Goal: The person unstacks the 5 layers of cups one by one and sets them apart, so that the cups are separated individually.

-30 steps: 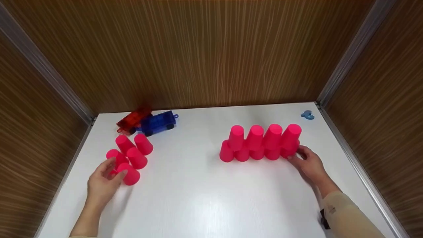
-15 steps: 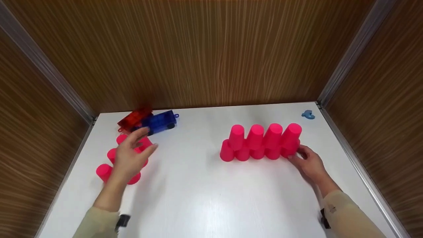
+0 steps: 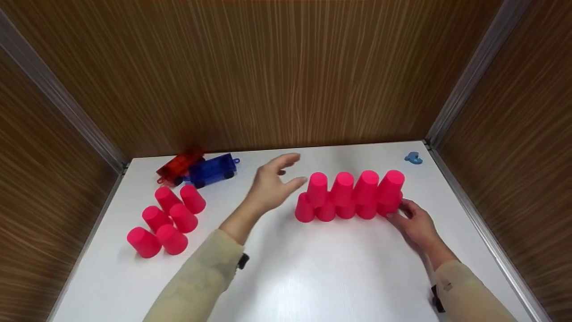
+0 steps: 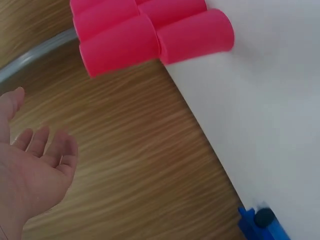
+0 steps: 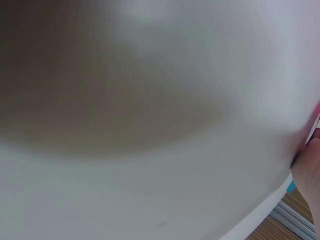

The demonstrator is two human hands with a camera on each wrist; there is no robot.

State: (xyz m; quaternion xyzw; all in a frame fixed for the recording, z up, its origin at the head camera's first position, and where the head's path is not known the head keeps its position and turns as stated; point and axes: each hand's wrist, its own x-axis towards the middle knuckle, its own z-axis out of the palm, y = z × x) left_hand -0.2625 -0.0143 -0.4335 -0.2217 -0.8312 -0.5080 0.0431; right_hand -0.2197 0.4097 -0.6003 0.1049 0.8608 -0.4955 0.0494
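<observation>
My left hand (image 3: 275, 185) is in the air, just left of a two-tier wall of upside-down pink cups (image 3: 344, 188). Its fingers and thumb are spread with nothing between them; the left wrist view also shows the left hand (image 4: 37, 175) holding nothing. At the wall's right end, my right hand (image 3: 416, 223) holds the lowest end cup (image 3: 388, 209) between thumb and fingers. Only a sliver of the right hand (image 5: 307, 170) appears in its wrist view, beside a bit of pink. On the left stand several more pink cups (image 3: 183, 218), upside down and close together.
A red toy wagon (image 3: 181, 166) and a blue toy wagon (image 3: 213, 171) sit at the back left of the white table (image 3: 313, 273). A small light-blue toy (image 3: 414, 158) lies at the back right. Wood-patterned panels (image 3: 286, 76) enclose the back and sides.
The left hand has let go of a cup at the left group's front and travelled right, without a cup, to the wall's left end. My right hand stays at the end cup.
</observation>
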